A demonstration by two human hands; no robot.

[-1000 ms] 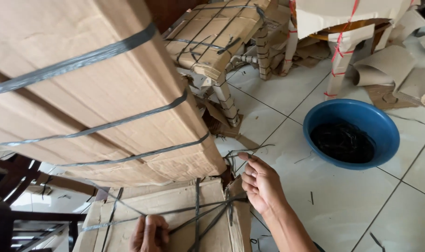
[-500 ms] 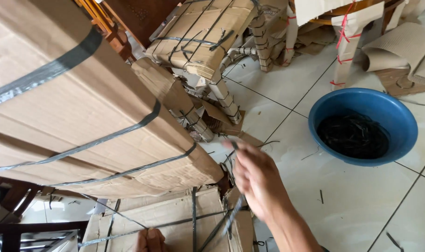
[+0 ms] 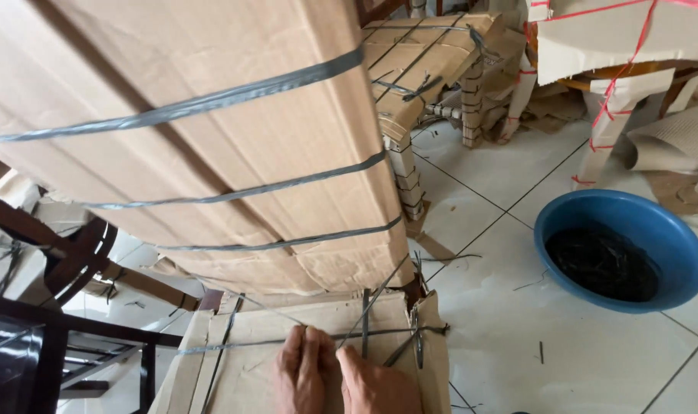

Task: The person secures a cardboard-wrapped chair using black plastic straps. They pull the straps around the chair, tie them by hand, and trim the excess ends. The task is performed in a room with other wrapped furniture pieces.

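A piece of furniture wrapped in brown cardboard [image 3: 211, 130] and bound with grey plastic straps [image 3: 241, 192] fills the upper left. Below it lies a lower cardboard-wrapped part [image 3: 288, 330] crossed by several grey straps [image 3: 364, 333]. My left hand [image 3: 303, 376] and my right hand [image 3: 376, 383] rest side by side on this lower part at the bottom edge, fingers pressed on the straps. Whether either hand grips a strap is unclear.
A blue plastic basin [image 3: 621, 249] holding dark strap scraps stands on the white tiled floor [image 3: 518, 330] at right. More cardboard-wrapped furniture [image 3: 426, 61] stands behind, some tied with red string [image 3: 617, 84]. Dark wooden chair frames [image 3: 65, 307] are at lower left.
My right hand has come down from the raised straps near the corner to lie beside my left hand on the lower cardboard. The view has shifted closer.
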